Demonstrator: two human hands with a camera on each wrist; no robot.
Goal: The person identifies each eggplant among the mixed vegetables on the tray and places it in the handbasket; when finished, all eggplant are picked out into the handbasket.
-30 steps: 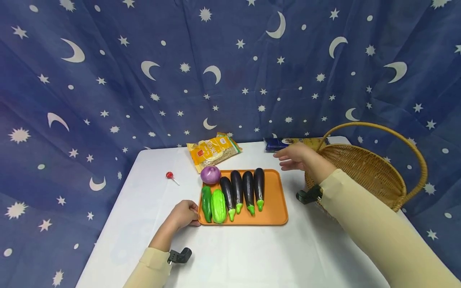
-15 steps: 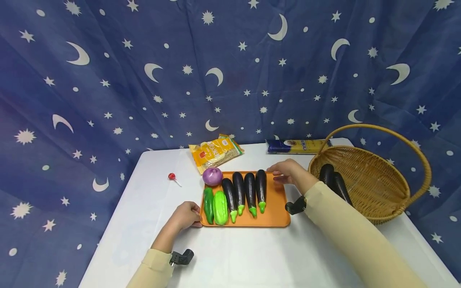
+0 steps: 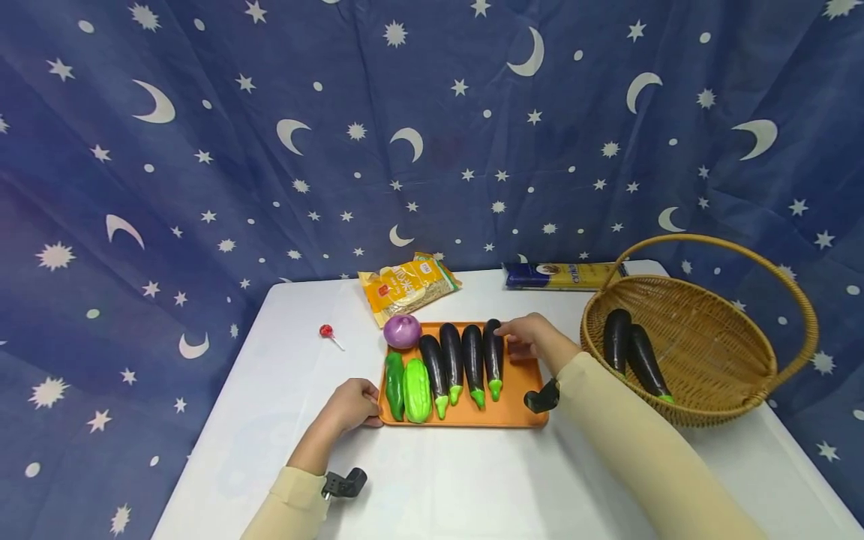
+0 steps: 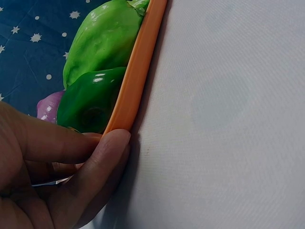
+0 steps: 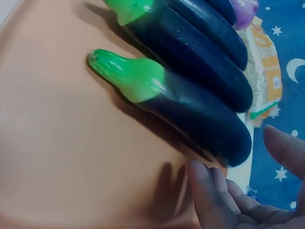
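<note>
An orange tray (image 3: 516,414) holds several dark eggplants side by side, a green pepper (image 3: 394,386), a light green ridged vegetable (image 3: 417,390) and a purple onion (image 3: 402,331). My left hand (image 3: 352,405) pinches the tray's near left corner between thumb and fingers, also plain in the left wrist view. My right hand (image 3: 536,341) reaches over the tray's right side, at the far end of the rightmost eggplant (image 3: 495,367). In the right wrist view, thumb and fingers are spread apart near the eggplant's rounded end (image 5: 233,148), with a gap between them.
A wicker basket (image 3: 715,337) with a tall handle stands on the right, two eggplants (image 3: 644,360) inside. Behind the tray lie a yellow grain bag (image 3: 408,285) and a blue-and-yellow packet (image 3: 560,276). A red lollipop (image 3: 327,331) lies left on the white table (image 3: 432,480).
My right hand has moved left from beside the basket to the rightmost eggplant, uncovering the two eggplants in the basket. My left hand keeps its hold on the tray corner.
</note>
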